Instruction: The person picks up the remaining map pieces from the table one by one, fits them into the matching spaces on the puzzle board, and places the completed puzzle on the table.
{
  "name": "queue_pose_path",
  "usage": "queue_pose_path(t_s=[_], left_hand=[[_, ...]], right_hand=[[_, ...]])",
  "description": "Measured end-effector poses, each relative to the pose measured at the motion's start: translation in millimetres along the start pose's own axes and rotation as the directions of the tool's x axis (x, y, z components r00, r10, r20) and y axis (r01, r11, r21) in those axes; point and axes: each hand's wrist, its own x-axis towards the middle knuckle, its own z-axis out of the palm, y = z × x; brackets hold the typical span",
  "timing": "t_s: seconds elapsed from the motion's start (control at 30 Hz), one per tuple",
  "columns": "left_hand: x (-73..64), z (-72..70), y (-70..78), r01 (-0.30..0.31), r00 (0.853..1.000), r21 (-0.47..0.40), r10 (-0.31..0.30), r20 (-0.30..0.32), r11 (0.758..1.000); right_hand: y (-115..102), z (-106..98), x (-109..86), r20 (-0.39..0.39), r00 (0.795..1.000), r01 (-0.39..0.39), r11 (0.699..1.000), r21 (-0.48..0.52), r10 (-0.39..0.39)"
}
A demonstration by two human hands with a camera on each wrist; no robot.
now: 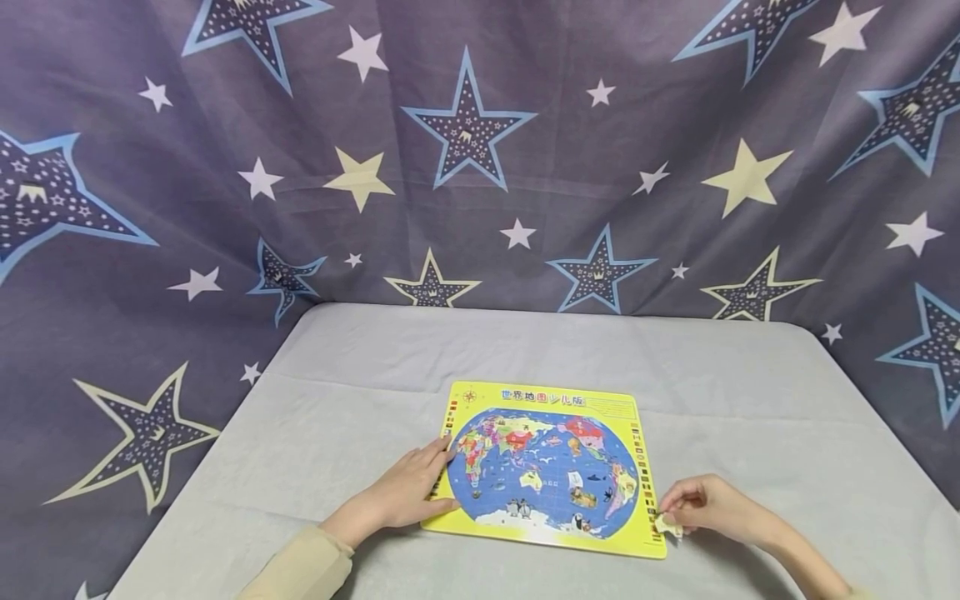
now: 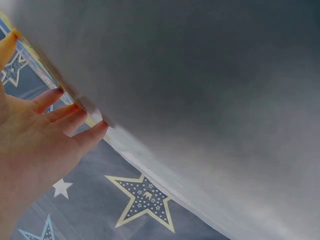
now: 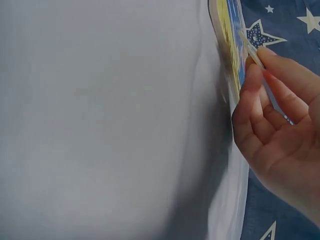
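Note:
A yellow-bordered world map puzzle board point(image 1: 555, 546) lies flat in the head view, with Chinese lettering along its top and a blue oval map in the middle. My left hand point(image 1: 408, 487) rests at the board's left edge, thumb on the lower left border. In the left wrist view the fingers of that hand point(image 2: 45, 130) are spread and fairly straight. Just off the lower right border, my right hand point(image 1: 708, 504) pinches a small pale puzzle piece point(image 1: 667, 526). The right wrist view shows this thin piece point(image 3: 254, 54) edge-on between thumb and fingertips.
The board lies on a table covered with a light grey cloth point(image 1: 360, 358). Behind and beside the table hangs a dark purple-grey curtain point(image 1: 480, 217) printed with stars. Table cloth extends around the board on every side.

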Motion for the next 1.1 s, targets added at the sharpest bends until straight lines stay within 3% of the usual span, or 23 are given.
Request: queue_pose_path(t_s=[0.37, 0.67, 1.1], left_hand=[[0.6, 0.3, -0.4, -0.004, 1.000, -0.004, 0.004, 0.006, 1.000], [-0.7, -0.7, 0.7, 0.004, 1.000, -0.011, -0.004, 0.001, 1.000], [-0.2, -0.5, 1.4, 0.013, 1.000, -0.012, -0.013, 0.006, 1.000]], right_hand=[[-12, 9, 16.0, -0.038, 0.999, 0.007, 0.999, -0.042, -0.008], [-24, 17, 31.8, -0.063, 0.997, -0.052, 0.998, -0.044, 0.049], [-33, 24, 49.8, -0.068, 0.997, -0.039, 0.998, -0.058, 0.035]])
